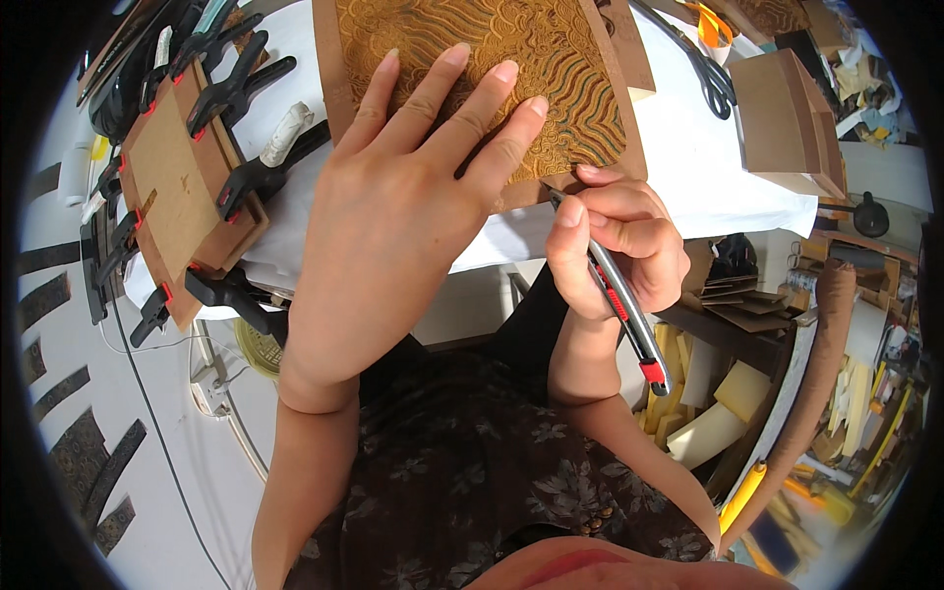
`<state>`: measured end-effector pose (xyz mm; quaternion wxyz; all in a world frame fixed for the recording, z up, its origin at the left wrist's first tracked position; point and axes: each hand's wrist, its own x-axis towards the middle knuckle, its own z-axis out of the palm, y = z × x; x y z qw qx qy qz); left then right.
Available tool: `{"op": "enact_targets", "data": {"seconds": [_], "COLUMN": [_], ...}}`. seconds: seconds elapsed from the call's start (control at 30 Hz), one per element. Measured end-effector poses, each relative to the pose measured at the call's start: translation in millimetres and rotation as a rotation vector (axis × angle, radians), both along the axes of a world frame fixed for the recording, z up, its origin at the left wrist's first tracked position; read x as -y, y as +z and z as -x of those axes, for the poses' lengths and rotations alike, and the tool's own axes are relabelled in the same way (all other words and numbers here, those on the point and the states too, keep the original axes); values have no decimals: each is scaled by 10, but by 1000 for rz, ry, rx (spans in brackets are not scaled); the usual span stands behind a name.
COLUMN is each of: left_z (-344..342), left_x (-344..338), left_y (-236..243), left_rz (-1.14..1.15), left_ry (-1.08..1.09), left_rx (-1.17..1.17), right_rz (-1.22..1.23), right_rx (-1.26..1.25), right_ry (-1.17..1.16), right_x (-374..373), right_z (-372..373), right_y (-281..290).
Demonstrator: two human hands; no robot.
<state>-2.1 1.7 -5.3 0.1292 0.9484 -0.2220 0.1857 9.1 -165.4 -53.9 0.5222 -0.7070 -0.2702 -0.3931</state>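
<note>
My left hand lies spread, fingers apart, on gold brocade fabric with a wave pattern, which rests on brown board at the top middle. My right hand is closed on a slim silver utility knife with a red slider, angled with its tip at the lower edge of the fabric and board, just right of my left fingers. The board lies on a white sheet covering the work surface. Where exactly the blade touches is too small to tell.
Black spring clamps grip brown boards at the left. Black scissors and an open brown cardboard piece sit at upper right. A long brown roll and stacked scraps are lower right, below the table edge.
</note>
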Motion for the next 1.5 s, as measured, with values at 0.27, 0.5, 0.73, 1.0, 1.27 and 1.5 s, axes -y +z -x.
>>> {"op": "enact_targets", "data": {"seconds": [0.27,0.5,0.73,1.0,1.27,1.5], "left_z": [0,1,-5,-4,-10,-6], "left_x": [-9,-1,0,-7,-9,-9], "left_y": [13,-6,3,19,-5,2], "left_rz": [11,-5,-1,4,-4,14], "left_ry": [-6,0,-5,-7,-6,-10], "left_rx": [-10,3,-2,-16,-3,-10], "right_rz": [0,43,17,16,-2,0], "right_rx": [4,-4,10,17,24,35], "right_ry": [-1,-14,-25,1,-34,-21], "right_x": [23,16,18,24,11,-1], "right_z": [-13,4,-17,-17,-28,-23], "right_y": [-22,13,-1,7,-26,-13]}}
